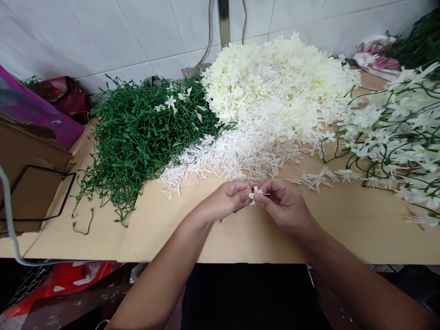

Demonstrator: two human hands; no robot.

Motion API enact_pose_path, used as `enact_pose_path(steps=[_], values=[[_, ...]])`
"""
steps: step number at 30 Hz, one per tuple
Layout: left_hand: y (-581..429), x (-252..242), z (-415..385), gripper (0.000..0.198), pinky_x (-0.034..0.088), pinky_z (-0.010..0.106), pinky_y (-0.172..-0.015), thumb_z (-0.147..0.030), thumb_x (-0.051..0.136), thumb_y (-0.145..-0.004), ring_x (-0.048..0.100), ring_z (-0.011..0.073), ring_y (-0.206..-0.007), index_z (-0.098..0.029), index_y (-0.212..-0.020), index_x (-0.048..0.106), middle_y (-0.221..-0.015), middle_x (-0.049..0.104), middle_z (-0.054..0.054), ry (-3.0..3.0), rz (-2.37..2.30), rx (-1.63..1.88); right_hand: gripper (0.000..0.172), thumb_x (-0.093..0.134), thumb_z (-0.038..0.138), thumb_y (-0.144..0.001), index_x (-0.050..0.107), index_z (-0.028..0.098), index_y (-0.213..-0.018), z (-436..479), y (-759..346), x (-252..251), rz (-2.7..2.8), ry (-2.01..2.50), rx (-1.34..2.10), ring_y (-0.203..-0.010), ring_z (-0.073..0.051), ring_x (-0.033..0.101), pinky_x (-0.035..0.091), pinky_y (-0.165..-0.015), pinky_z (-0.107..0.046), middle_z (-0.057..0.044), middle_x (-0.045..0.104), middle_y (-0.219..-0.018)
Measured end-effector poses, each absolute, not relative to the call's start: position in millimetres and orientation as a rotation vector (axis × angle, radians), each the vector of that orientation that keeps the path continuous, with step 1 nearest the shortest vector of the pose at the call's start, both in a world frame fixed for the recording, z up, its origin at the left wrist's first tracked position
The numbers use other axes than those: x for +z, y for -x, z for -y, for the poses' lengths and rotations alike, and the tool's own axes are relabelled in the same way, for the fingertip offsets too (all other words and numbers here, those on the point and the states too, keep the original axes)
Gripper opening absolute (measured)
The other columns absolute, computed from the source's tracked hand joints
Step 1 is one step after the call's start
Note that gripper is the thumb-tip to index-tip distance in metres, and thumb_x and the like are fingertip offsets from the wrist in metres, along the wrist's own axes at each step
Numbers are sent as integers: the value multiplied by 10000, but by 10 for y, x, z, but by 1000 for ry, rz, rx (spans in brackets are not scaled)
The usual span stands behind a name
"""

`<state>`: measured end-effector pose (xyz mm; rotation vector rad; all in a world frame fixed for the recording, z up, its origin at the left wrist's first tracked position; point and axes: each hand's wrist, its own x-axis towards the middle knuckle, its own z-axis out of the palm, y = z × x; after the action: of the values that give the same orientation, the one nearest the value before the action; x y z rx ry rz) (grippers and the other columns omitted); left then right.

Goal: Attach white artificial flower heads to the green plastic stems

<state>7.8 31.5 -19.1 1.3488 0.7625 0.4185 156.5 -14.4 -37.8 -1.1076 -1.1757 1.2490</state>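
Table (240, 238): white petal heap (282, 82) at 12 o'clock, green stem pile (137, 133) at 10, flowered stems (398, 133) at 3, loose white stamens (233, 156) just past the hands at 12. Left hand (223, 201) and right hand (285, 206) meet fingertip to fingertip at 6, both pinching one small white flower (254, 195). Looks like an early-to-mid stage: some stems dressed, raw piles still big

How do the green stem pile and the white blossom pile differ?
Colour: the green stem pile is dark green, the white blossom pile cream. Form: the stem pile is thin wiry strands, the blossom pile small petalled heads. Both lie on the table, beyond the left hand and right hand pinching a small white flower.
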Motion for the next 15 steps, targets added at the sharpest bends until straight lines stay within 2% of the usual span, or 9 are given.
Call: enact_pose_path(steps=[5, 10, 15], values=[[-97, -156, -343, 379, 203, 215, -441, -502, 510, -743, 262, 51, -436, -163, -602, 420, -482, 321, -71, -1314, -781, 374, 249, 684, 383, -661, 529, 188, -659, 122, -1577, -390, 1154, 1164, 1261, -595, -124, 545, 455, -567, -267, 4, 568, -637], [-126, -211, -342, 327, 271, 208, -458, -443, 496, -776, 331, 57, -426, -160, -624, 439, -458, 368, -63, -1271, -789, 471, 272, 729, 384, -608, 551, 182, -651, 77, -1588, -381, 1033, 1185, 1321, -587, -112, 545, 447, -584, -254, 21, 569, -596], [-168, -287, -290, 244, 255, 202, -439, -383, 470, -805, 311, 63, -419, -167, -692, 463, -458, 347, -73, -1297, -903, 592, 280, 740, 406, -591, 577, 187, -653, 53, -1601, -389, 934, 1170, 1370, -587, -106, 558, 452, -610, -254, 24, 597, -604]])
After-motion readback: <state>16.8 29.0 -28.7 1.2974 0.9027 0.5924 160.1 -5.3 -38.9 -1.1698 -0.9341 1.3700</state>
